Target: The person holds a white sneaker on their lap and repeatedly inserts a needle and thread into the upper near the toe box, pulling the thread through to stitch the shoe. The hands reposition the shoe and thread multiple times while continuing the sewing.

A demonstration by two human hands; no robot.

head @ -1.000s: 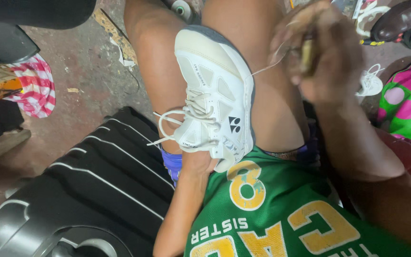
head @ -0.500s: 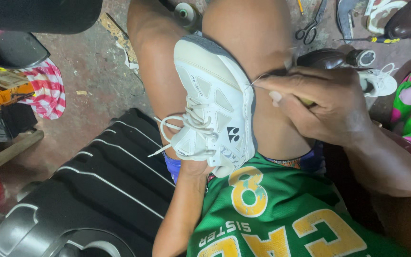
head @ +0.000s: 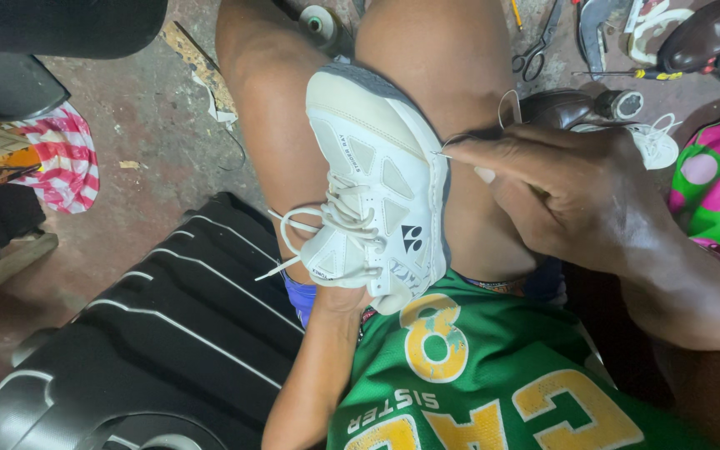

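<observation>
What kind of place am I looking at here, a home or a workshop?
Most likely an informal shoe-repair spot, worked sitting low over a bare floor. The right hand holds a needle against the sole edge of a white sneaker wedged between the knees. Scissors and other shoes lie on the stained concrete floor.

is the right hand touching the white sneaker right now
Cannot tell. In the head view the right hand pinches a needle whose tip meets the edge of the white sneaker, but whether the fingertips themselves touch is unclear.

Scissors (head: 533, 57) lie near a brown shoe (head: 710, 33).
</observation>
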